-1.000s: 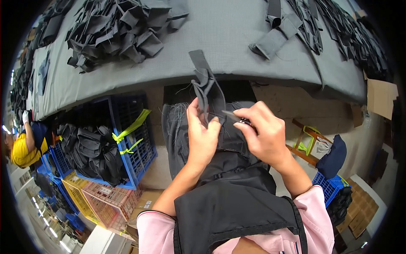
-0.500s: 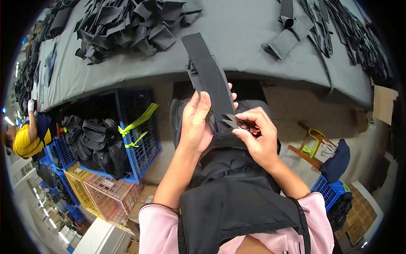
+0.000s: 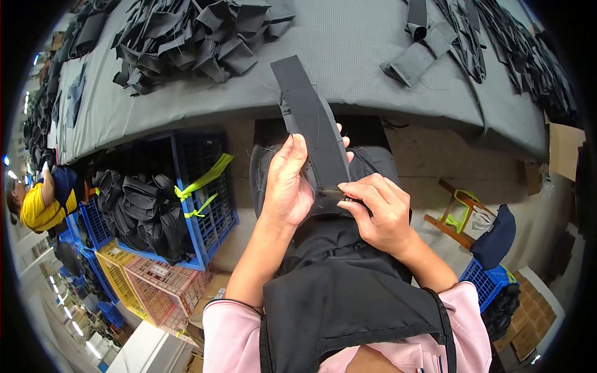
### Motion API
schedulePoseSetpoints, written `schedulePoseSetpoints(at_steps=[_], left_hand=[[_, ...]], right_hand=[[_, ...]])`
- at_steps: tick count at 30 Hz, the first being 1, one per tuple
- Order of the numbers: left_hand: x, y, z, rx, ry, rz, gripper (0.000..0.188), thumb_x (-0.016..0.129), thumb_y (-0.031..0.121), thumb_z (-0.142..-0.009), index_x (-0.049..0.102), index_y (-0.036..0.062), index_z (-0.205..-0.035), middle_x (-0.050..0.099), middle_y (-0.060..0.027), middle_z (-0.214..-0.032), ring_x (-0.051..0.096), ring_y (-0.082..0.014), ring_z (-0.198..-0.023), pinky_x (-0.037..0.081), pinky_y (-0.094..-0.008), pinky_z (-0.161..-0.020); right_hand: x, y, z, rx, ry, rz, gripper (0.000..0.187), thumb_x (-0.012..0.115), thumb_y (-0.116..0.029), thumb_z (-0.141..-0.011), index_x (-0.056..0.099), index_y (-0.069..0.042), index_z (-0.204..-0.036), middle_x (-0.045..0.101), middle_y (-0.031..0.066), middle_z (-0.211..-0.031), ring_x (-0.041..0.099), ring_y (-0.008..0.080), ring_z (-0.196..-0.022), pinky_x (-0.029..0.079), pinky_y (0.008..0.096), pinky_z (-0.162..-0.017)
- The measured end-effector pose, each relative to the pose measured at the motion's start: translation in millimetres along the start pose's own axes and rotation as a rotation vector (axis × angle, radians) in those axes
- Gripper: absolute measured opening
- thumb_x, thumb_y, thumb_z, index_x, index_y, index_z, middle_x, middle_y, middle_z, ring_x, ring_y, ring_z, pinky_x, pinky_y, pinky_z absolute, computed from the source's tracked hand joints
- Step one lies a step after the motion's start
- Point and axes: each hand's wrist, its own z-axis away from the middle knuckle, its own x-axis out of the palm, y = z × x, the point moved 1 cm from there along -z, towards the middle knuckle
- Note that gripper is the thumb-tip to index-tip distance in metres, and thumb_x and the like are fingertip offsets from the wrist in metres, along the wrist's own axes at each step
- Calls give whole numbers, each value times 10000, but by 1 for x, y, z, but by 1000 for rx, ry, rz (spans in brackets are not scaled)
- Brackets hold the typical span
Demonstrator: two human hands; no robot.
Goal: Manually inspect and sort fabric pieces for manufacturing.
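Note:
In my left hand (image 3: 286, 183) lies a long black fabric strip (image 3: 311, 118), gripped between thumb and fingers, its far end pointing up toward the table. A seam and loose threads show on it. My right hand (image 3: 382, 214) is closed around small thread snips (image 3: 331, 191), their handles mostly hidden by the fingers. The blades lie against the near end of the strip; whether they cut a thread is too small to tell. Beneath both hands is my lap, covered by a black apron (image 3: 354, 292).
A grey-covered table (image 3: 348, 68) spans the front. On it lie a heap of dark fabric pieces (image 3: 186, 43) and more strips (image 3: 423, 53) to the right. At left stands a blue crate (image 3: 202, 230) of black bags; a wooden stool (image 3: 457, 211) is at right. A person (image 3: 43, 202) works far left.
My right hand has turned the snips, so their blades now lie flatter across the strip's near end. The strip has tilted and dropped slightly toward me.

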Motion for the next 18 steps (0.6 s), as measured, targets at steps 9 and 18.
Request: schedulePoseSetpoints(at_steps=[9,18], left_hand=[[-2,-1,2,-4,14,25,457,440,288,-964,404,-36,-1285,495,-211,-1265,544,-324,-1123,485,-496,-930],[-6,-3,4,-27,17,91,434,435,271,-969,413,-33,-1278,500,-215,-1256,546,-332,-1118,480,-506,-936]], right_hand=[[-3,-4,3,-10,25,25,290,748,-54,-638,630,-41,-903,587,54,-726,545,204,-574,409,294,-515],[-5,-6,5,32,-66,25,303,748,-10,-636,637,-35,-917,637,68,-765,605,216,-643,467,313,-587]])
